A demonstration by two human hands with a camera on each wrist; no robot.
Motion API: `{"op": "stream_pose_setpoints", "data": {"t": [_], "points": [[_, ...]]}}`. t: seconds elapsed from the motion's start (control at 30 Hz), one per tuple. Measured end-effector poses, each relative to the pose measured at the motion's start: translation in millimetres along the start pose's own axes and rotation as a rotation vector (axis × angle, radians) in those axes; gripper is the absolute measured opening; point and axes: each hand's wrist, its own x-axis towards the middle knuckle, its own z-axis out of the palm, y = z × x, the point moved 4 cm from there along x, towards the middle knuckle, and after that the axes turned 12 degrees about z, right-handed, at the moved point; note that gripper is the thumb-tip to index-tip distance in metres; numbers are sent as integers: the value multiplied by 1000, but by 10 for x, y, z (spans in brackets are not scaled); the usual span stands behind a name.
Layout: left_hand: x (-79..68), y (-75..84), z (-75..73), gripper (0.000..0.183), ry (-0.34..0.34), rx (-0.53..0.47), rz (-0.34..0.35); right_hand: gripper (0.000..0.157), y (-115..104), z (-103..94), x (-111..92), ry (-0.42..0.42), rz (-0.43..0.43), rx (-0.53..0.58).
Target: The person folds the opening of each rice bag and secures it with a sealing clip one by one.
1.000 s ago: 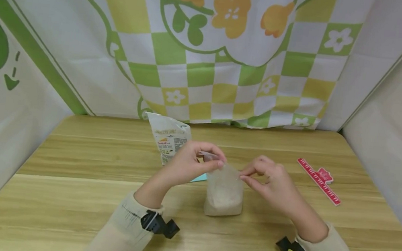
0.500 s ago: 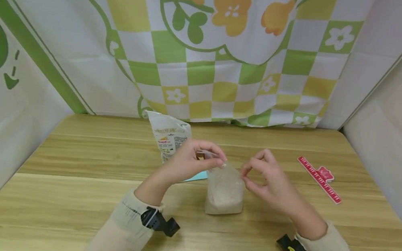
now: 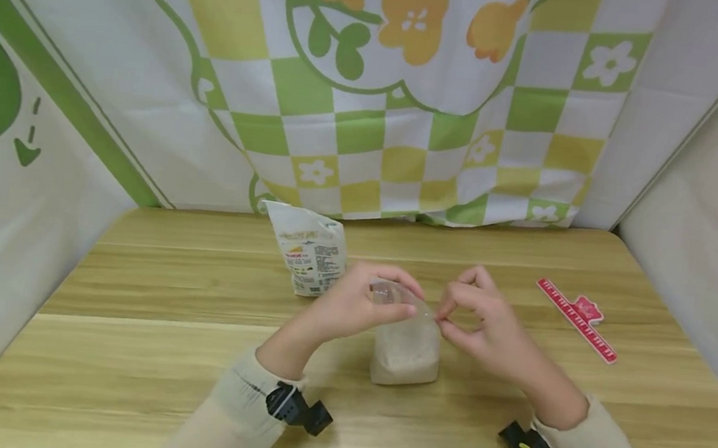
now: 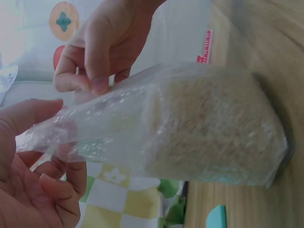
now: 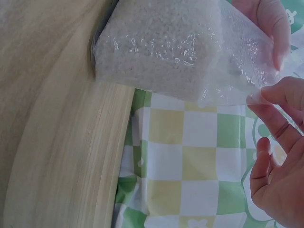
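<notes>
A clear plastic bag of rice (image 3: 407,358) stands upright on the table, grains filling its lower part and the loose upper film rising between the hands. My left hand (image 3: 377,301) holds the top of the bag at its left side, thumb on the near side and fingers behind the film. At the opposite upper corner my right hand (image 3: 477,311) pinches the film between thumb and index finger. The right wrist view shows that pinch closely, with the other fingers of the right hand (image 5: 285,156) loosely bent. Rice grains show through the bag (image 4: 213,128) in the left wrist view.
A white printed pouch (image 3: 317,256) stands behind my left hand. On the right of the wooden table (image 3: 124,374) lies a red and white bag clip (image 3: 577,321). A turquoise piece (image 4: 217,217) shows beside the bag. A checkered cloth (image 3: 404,163) hangs behind the table.
My left hand has shifted slightly right, its thumb and fingers spread a little more at the bag's top. It now covers the turquoise piece in the head view. The bag still stands upright.
</notes>
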Motion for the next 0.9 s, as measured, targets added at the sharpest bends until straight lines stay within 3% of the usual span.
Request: {"op": "stream_pose_setpoints", "data": {"t": [0.1,0.33,0.53,0.9], "points": [[7,-21,40,18,11,38,-13,39,-3,4,-2,12,-3,-5],[-12,-85,21,14,100,43,-180,29,-56,17,19,44,-112,-100],[-4,-82,19,13,125,42,-188,26,-90,51,2,56,-153,-160],[-13,-99,30,15,92,-47,-169,28,-86,81,-17,56,-151,-57]]}}
